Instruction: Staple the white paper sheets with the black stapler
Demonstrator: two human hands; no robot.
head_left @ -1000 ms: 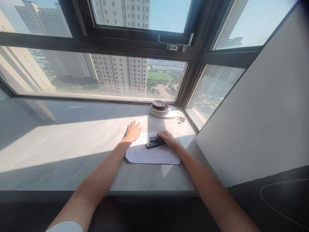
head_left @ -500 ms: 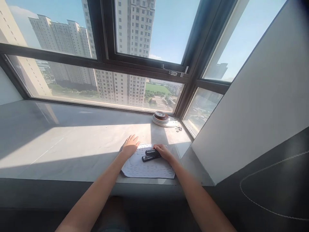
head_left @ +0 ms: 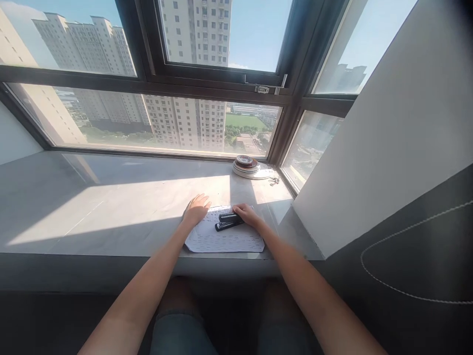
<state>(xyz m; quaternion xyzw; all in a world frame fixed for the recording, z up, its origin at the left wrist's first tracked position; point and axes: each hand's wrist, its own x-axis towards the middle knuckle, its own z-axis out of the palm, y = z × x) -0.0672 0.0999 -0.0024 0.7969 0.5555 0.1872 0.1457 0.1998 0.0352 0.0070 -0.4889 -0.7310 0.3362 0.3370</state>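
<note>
A black stapler lies over the sheets of paper, its jaws pointing left. Wrapped round its rear end is my right hand. At the upper left edge of the paper, my left hand rests flat with its fingers stretched out, holding nothing. Rows of small dark marks cover the paper, which has cut-looking corners near the sill's front edge. My right fingers hide the back part of the stapler.
Beyond the paper, a stack of plates or round lids stands in the window corner, beside a small bunch of keys. The pale stone sill runs to the left. A slanted white wall closes the right side.
The view has tilted down, so the sill and window sit higher and my legs show more. My right hand keeps its hold on the stapler; the left stays at the paper's edge.
</note>
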